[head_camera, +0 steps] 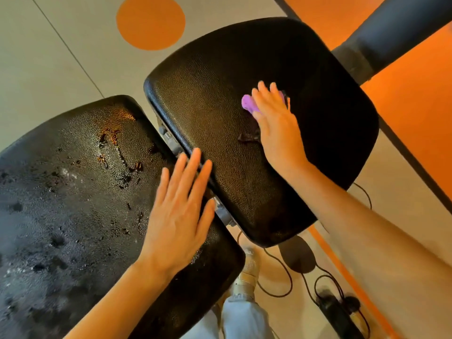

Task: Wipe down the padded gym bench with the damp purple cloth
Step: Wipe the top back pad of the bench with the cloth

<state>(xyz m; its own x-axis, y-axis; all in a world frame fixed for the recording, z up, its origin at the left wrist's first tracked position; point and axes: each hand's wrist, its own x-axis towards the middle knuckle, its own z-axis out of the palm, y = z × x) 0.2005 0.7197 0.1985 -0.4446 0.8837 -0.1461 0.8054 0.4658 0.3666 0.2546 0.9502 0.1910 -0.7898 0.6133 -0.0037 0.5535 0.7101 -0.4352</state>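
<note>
Purple cloth is lying on the seat pad, flattened under the right hand, while the left hand is resting spread on the wet back pad; risk: palm slipping on that slick surface.

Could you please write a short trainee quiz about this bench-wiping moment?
1. True or false: the right hand presses the purple cloth flat on the seat pad.
2. Where does the left hand rest? A) on the floor B) across the gap between the pads C) on the cloth
3. Fill in: the cracked, worn pad is the ___ pad.

Key: 1 true; 2 B; 3 back
</note>
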